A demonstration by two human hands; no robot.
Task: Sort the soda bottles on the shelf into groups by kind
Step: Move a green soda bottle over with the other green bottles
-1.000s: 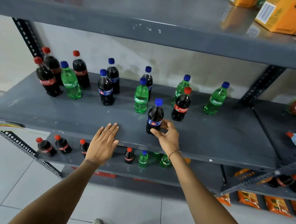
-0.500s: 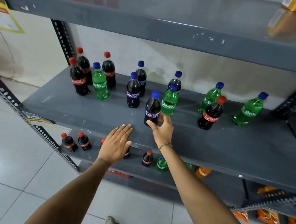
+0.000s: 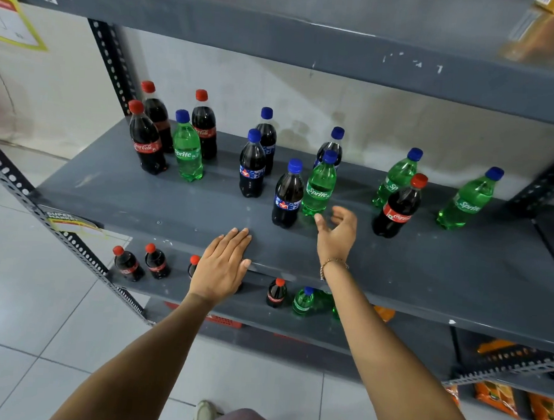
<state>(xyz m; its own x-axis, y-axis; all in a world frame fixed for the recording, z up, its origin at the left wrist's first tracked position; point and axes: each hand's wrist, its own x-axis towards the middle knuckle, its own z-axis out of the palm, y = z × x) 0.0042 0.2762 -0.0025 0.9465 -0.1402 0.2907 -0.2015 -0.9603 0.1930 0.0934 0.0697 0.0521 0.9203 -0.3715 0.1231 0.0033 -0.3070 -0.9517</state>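
Soda bottles stand upright on the grey shelf (image 3: 145, 200). Three red-capped cola bottles (image 3: 147, 141) and a green Sprite bottle (image 3: 188, 151) cluster at the left. Dark blue-capped Pepsi bottles stand mid-shelf, the nearest Pepsi bottle (image 3: 288, 197) beside a middle Sprite bottle (image 3: 320, 186). A lone cola bottle (image 3: 398, 208) and two more Sprite bottles (image 3: 469, 200) stand at the right. My right hand (image 3: 336, 237) hovers open just right of the nearest Pepsi bottle, holding nothing. My left hand (image 3: 224, 265) lies flat on the shelf's front edge.
The upper shelf (image 3: 313, 48) hangs low over the bottles. A lower shelf carries small cola bottles (image 3: 127, 263) and a small green bottle (image 3: 302, 300). Perforated uprights (image 3: 109, 57) frame the left side. Orange snack packs (image 3: 498, 397) sit at the bottom right.
My right hand slid the nearest Pepsi bottle left beside the middle Sprite bottle, then let go and drew back, open. My left hand stayed on the shelf edge. The view swung left.
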